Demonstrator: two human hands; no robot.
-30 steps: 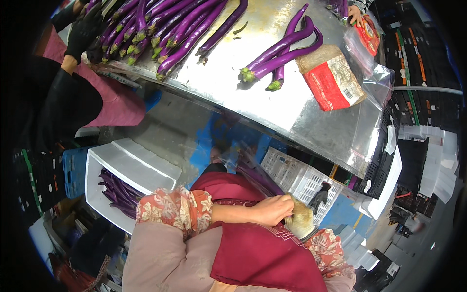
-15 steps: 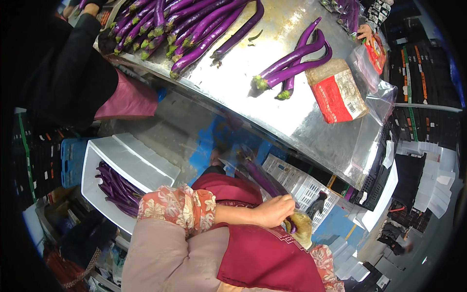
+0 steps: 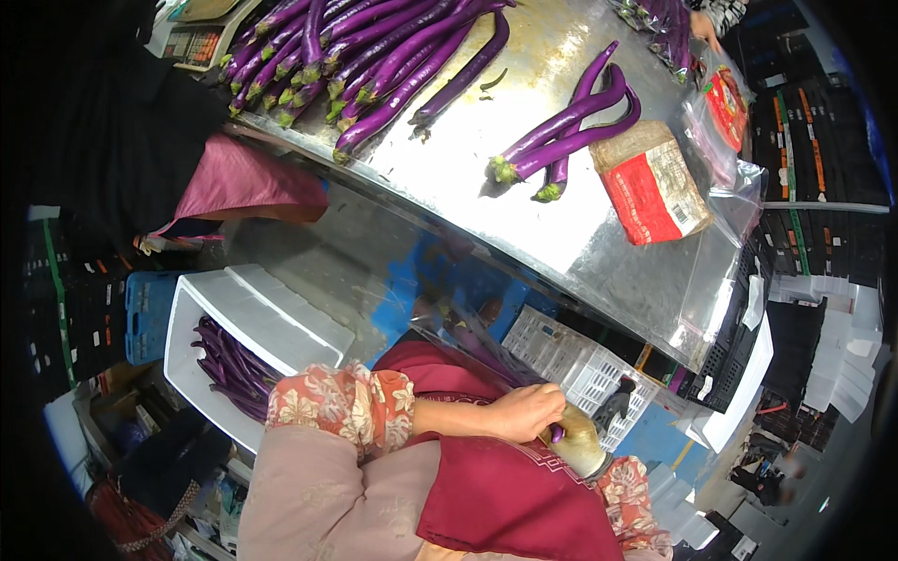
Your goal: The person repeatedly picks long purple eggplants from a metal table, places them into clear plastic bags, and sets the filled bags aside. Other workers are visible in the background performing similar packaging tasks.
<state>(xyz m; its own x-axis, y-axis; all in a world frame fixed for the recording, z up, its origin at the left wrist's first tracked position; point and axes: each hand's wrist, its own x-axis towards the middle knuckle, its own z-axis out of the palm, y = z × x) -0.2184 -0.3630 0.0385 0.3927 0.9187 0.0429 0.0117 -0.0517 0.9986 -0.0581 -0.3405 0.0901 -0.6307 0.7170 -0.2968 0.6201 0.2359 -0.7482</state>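
Head view: left hand (image 3: 526, 412) reaching across red apron (image 3: 505, 496), grip pinching purple eggplant tip (image 3: 557, 433) low at lap. Right hand (image 3: 578, 447) touching just beyond, grip closure unclear. Eggplant axis hidden; counter (image 3: 599, 243) well above.

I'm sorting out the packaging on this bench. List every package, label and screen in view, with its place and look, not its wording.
Brick-shaped pack: on the steel table, right of three loose purple eggplants; red printed wrap, tan ends, small white label.
Clear plastic bags: at the table's right edge, floppy, one with a red and green print.
Weighing scale: top left behind the eggplant pile; pale body, dark display and keypad.
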